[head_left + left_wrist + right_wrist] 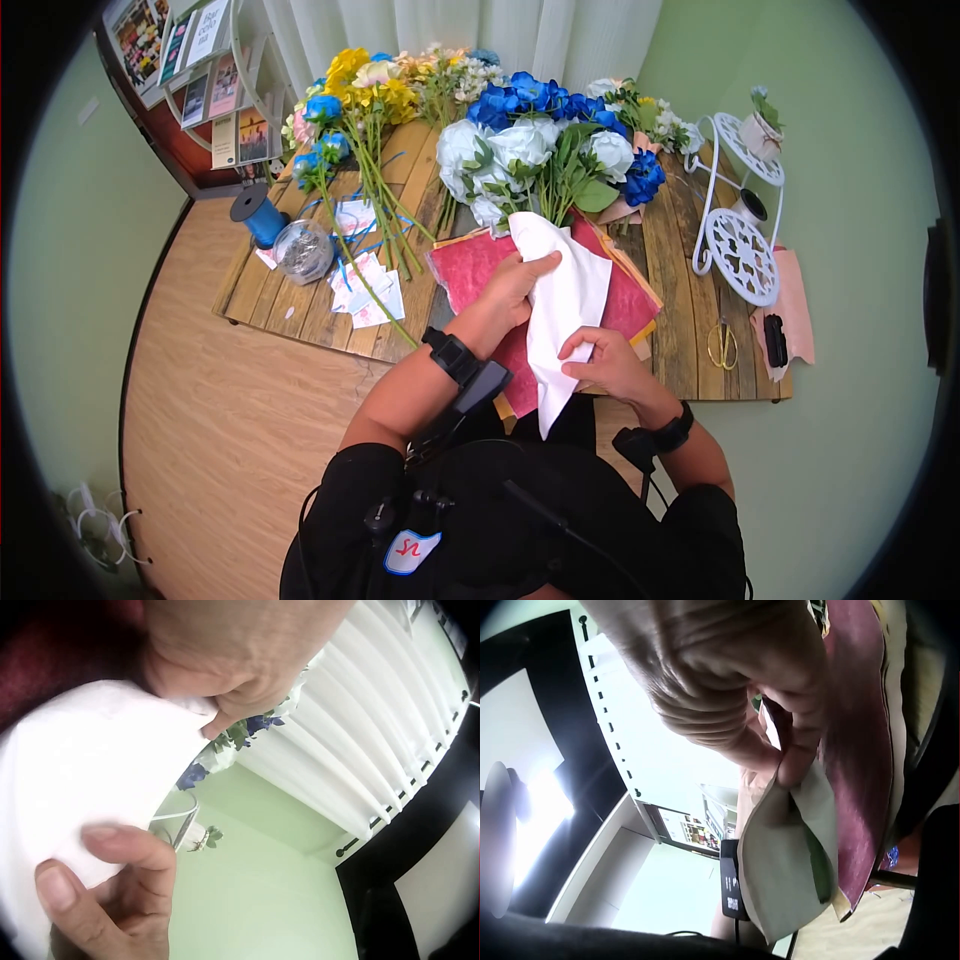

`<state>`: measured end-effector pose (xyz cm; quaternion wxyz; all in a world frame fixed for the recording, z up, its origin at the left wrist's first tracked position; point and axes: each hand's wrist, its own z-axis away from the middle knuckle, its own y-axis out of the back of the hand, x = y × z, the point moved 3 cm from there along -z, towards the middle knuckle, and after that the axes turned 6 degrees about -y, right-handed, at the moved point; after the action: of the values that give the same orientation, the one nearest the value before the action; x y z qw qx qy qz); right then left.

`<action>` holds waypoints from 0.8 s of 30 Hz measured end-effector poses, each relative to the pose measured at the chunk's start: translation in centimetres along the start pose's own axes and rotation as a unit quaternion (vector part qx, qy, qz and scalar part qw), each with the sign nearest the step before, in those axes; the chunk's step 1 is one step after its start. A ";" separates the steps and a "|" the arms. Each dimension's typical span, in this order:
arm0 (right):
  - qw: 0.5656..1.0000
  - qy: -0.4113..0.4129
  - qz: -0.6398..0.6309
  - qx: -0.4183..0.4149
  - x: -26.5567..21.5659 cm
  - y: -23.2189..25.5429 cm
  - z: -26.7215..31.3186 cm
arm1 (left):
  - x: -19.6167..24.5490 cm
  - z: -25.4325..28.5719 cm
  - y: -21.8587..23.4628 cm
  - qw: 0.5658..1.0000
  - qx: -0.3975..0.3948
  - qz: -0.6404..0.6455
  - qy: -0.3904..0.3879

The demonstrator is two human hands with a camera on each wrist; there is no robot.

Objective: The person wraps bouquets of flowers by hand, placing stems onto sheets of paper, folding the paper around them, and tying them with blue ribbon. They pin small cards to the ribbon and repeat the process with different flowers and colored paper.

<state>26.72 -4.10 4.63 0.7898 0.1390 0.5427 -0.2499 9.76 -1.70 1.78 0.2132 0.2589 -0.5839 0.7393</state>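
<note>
A white sheet of wrapping paper point(568, 285) hangs in a long fold below a bunch of white flowers point(520, 145) and blue flowers point(535, 98). My left hand point(508, 290) grips the upper part of the fold, its thumb lying across the front. Lower down, my right hand point(608, 365) pinches the paper's edge between thumb and fingers. The right wrist view shows those fingers point(799, 754) on the paper point(784, 859), with something green inside its fold. Crimson wrapping sheets point(470, 270) with yellowish edges lie underneath, on the table.
Yellow and blue flowers with long stems point(375, 200) lie at the left. Near them are a blue ribbon spool point(260, 215), a clear jar point(303, 250) and printed cards point(368, 290). To the right are a white metal stand point(742, 258), gold-handled scissors point(722, 345) and a black object point(775, 340).
</note>
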 end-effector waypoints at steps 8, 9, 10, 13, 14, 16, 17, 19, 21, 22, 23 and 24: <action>0.987 -0.039 -0.152 0.027 -0.4 -2.2 0.8 | -0.2 0.1 -0.6 1.000 -0.003 0.017 0.003; 0.991 -0.023 -0.132 0.002 0.6 -2.3 0.3 | -0.2 0.0 -0.5 1.000 -0.008 0.023 0.005; 0.994 -0.002 -0.109 -0.014 1.1 -2.3 0.0 | -0.1 -0.1 -0.5 1.000 -0.008 0.023 0.004; 0.998 -0.017 -0.041 -0.053 1.5 -1.2 -0.2 | 0.3 -0.2 -0.4 1.000 0.003 0.020 0.002; 0.996 -0.018 0.018 -0.086 0.7 -1.4 0.3 | 0.3 -0.2 -0.4 1.000 0.003 0.024 0.008; 0.990 -0.019 0.078 -0.118 0.1 -0.8 1.0 | 0.3 -0.4 -0.3 0.999 0.003 0.029 0.014; 0.972 -0.090 0.073 -0.205 0.4 -0.6 1.5 | 0.1 -0.5 -0.2 0.999 -0.007 0.037 0.012; 0.899 -0.063 0.259 -0.348 0.7 0.9 2.3 | 0.0 -0.7 -0.1 0.999 -0.019 0.046 0.008; 0.918 -0.011 0.294 -0.266 -1.4 3.6 2.9 | 0.0 -0.7 0.0 0.998 -0.045 0.040 0.020; 0.928 0.042 0.324 -0.181 -2.6 4.5 2.8 | 0.1 -0.5 -0.1 0.998 -0.045 0.040 0.019; 0.951 0.074 0.297 -0.037 -3.7 5.1 2.0 | 0.0 -0.4 -0.3 0.999 -0.038 0.030 0.011; 0.953 0.104 0.263 0.108 -4.6 5.3 1.4 | 0.0 -0.3 -0.4 0.999 -0.031 0.020 0.003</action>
<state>29.39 0.73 9.14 0.7468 0.3867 0.5360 -0.0744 9.96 -1.29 2.00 0.2082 0.2380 -0.6112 0.7255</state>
